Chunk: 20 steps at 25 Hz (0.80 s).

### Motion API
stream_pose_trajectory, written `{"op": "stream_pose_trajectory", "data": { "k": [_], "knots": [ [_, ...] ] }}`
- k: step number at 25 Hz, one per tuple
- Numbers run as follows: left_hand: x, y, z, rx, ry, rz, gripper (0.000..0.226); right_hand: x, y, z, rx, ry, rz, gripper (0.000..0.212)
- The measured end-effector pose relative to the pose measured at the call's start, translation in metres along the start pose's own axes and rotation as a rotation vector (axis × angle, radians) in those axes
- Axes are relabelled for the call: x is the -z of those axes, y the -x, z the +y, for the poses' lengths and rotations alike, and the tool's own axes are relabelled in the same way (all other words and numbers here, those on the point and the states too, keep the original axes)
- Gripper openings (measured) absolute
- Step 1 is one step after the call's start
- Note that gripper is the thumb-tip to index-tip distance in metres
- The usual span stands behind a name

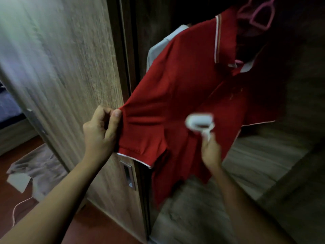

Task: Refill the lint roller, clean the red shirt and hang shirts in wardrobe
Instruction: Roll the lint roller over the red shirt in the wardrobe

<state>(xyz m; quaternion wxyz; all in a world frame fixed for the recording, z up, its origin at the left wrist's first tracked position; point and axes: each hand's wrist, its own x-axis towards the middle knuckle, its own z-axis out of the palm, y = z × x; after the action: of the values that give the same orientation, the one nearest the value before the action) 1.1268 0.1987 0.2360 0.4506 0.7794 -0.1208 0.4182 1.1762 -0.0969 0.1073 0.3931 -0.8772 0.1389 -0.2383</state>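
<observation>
Nearest the camera, two bare forearms reach up from the lower edge. On the left lies the reddish floor [105, 224], with a pale cloth [38, 169] crumpled on it and a thin cord [18, 207] curling beside it. That strip of floor is the only open ground on that side.

The left hand [101, 131] pinches the sleeve of the red shirt [175, 88], thumb pressed against curled fingers [102, 111], and holds the fabric taut just in front of the wooden wardrobe door [70, 67]. The sleeve's white-trimmed hem hangs just above the door's recessed metal handle [128, 175].

The right hand [210, 152] has its fingers wrapped round the handle of the white lint roller [199, 123], whose head sits over the shirt's front. Motion blur hides whether it touches the cloth.

The shirt hangs in the wardrobe opening on a pink hanger [255, 20], the hook of which is cut off by the top edge. A pale garment [158, 48] shows behind the shirt's shoulder, mostly covered. Below the shirt's hem, the wardrobe's wood-grain base [193, 217] lies open. The interior to the right sinks into darkness — its back and contents cannot be made out. Far left, past the door's edge, a bed [8, 106] shows only in part.
</observation>
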Motion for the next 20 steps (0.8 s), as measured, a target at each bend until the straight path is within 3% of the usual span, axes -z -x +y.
{"op": "stream_pose_trajectory", "data": {
  "k": [1, 2, 3, 4, 6, 7, 11, 15, 18, 20],
  "knots": [
    [0.0, 0.0, -0.001, 0.003, 0.002, -0.004, 0.023, -0.021, 0.023, 0.024, -0.023, 0.096, -0.234, 0.072],
    [0.0, 0.001, -0.002, 0.006, -0.002, -0.007, 0.023, -0.037, 0.043, 0.048, -0.006, 0.173, -0.366, 0.099],
    [0.0, 0.001, -0.003, 0.002, -0.008, -0.01, 0.023, -0.047, 0.049, 0.061, -0.025, 0.131, -0.394, 0.111],
    [0.001, 0.0, -0.003, -0.009, -0.009, -0.013, 0.023, -0.044, 0.052, 0.061, -0.091, 0.075, -0.36, 0.101],
    [0.001, -0.001, -0.002, -0.02, -0.001, -0.018, 0.023, -0.022, 0.029, 0.039, -0.201, -0.049, -0.089, 0.058],
    [0.001, -0.001, 0.0, -0.019, 0.005, -0.02, 0.023, -0.005, 0.003, 0.023, -0.236, -0.12, 0.029, 0.049],
    [-0.001, 0.002, 0.003, 0.0, 0.023, 0.001, 0.023, 0.081, -0.098, -0.033, -0.167, -0.328, 0.374, 0.062],
    [-0.001, 0.0, 0.003, 0.001, 0.01, -0.002, 0.024, 0.093, -0.116, -0.037, -0.177, -0.301, 0.283, 0.053],
    [-0.001, 0.001, 0.0, 0.006, 0.006, 0.008, 0.024, 0.02, -0.047, 0.007, -0.234, -0.207, 0.055, 0.049],
    [-0.001, 0.002, 0.0, 0.013, 0.011, 0.014, 0.022, -0.03, 0.024, 0.043, -0.239, -0.081, -0.135, 0.058]
  ]
}}
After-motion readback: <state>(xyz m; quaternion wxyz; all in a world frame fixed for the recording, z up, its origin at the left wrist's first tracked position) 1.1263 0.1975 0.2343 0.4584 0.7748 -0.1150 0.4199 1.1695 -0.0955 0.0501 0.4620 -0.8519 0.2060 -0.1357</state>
